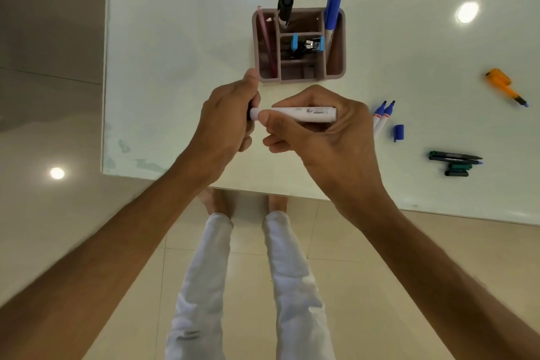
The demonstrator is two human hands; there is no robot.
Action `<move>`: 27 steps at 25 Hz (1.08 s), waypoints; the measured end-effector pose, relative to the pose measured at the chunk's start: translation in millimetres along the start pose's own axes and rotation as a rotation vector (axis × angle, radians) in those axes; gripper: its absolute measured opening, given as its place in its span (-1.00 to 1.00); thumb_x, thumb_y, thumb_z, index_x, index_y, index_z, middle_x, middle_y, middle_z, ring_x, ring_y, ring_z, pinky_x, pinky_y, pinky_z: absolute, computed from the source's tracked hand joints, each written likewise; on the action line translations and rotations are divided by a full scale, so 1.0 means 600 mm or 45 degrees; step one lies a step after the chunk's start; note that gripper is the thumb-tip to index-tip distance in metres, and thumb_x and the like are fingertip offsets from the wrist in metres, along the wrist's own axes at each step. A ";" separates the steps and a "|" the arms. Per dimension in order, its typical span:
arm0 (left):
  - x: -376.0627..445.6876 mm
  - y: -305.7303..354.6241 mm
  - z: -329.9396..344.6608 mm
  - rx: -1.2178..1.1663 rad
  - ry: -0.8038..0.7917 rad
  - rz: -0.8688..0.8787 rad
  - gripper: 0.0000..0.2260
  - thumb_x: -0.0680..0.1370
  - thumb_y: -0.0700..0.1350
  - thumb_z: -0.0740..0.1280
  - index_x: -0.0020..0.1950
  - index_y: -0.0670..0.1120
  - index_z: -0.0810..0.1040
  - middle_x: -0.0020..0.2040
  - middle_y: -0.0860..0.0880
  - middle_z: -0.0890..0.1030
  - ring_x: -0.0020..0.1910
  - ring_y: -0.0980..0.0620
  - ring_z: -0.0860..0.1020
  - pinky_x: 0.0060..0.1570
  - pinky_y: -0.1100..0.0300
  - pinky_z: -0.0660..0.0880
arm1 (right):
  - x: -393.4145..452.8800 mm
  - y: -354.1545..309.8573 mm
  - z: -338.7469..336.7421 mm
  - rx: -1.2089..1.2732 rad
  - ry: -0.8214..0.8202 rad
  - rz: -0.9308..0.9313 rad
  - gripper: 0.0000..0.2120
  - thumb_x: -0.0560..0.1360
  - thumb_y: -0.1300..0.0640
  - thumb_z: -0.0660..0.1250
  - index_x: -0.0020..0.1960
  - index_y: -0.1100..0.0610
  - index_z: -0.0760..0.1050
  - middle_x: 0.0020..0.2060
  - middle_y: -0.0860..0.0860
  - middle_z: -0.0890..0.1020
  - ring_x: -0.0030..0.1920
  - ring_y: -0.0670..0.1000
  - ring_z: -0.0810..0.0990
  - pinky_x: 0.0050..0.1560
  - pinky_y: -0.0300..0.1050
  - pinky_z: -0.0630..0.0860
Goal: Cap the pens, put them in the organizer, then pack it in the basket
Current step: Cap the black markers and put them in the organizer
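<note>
While both hands grip a white marker [295, 114], the organizer [342, 47] stands just beyond.

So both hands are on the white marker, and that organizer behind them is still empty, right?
Not empty. The head view shows the organizer already holding a black marker, a blue marker and a pink pencil. Both hands are on the white marker.

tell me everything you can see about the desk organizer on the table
The organizer is a dusty-pink, plastic-looking box with rounded corners and several open compartments, upright on the white table. It holds a pink pencil at left, a black marker, a blue marker at right and a blue stapler in the middle.
</note>
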State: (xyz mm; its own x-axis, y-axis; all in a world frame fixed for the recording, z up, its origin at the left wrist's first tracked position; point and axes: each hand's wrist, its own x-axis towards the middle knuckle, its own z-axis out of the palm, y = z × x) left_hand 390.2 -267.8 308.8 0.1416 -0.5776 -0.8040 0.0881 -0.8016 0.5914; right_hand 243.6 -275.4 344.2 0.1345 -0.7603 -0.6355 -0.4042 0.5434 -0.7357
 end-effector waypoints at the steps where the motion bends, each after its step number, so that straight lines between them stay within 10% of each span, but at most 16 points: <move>1: 0.006 0.004 0.002 0.035 -0.025 0.017 -0.56 0.76 0.12 0.10 -0.25 -0.06 0.39 -0.57 0.12 0.35 -0.62 0.15 0.31 -0.51 0.33 0.29 | 0.001 -0.001 -0.004 -0.025 0.019 -0.022 -0.73 0.41 -0.11 0.56 -0.03 0.04 0.66 -0.26 -0.05 0.75 -0.26 -0.08 0.77 -0.18 -0.19 0.71; 9: 0.013 0.078 -0.004 0.247 0.027 0.498 -0.58 0.79 0.12 -0.07 0.01 -0.06 0.47 -0.43 0.16 0.50 -0.46 0.21 0.48 -0.41 0.40 0.37 | 0.063 -0.046 -0.053 -1.103 -0.050 -0.614 -0.74 0.56 -0.10 0.45 -0.04 0.10 0.69 -0.17 -0.12 0.62 -0.15 -0.12 0.53 -0.05 -0.23 0.46; 16: 0.070 0.108 -0.039 -0.140 0.430 0.482 -0.49 0.78 0.14 -0.11 0.12 -0.14 0.52 -0.27 -0.04 0.53 -0.40 0.15 0.49 -0.36 0.32 0.43 | 0.139 -0.097 -0.115 -0.835 0.424 -0.525 -0.77 0.64 0.02 0.30 0.01 0.15 0.63 -0.34 -0.36 0.47 -0.32 -0.53 0.51 -0.19 -0.62 0.36; 27: 0.087 0.074 -0.049 0.023 0.378 0.314 -0.45 0.76 0.24 -0.08 0.08 -0.08 0.57 -0.34 0.03 0.57 -0.41 0.14 0.51 -0.33 0.30 0.49 | 0.203 -0.081 -0.085 -0.941 0.284 -0.574 -0.72 0.61 0.08 0.42 0.29 0.13 0.60 -0.07 -0.04 0.76 -0.10 -0.13 0.70 -0.09 -0.77 0.22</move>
State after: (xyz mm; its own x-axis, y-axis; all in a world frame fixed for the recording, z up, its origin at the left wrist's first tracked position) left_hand 430.6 -328.7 294.8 0.4356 -0.6855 -0.5834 -0.0010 -0.6484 0.7613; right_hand 233.3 -412.5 314.6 0.2737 -0.9396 -0.2057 -0.8456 -0.1332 -0.5169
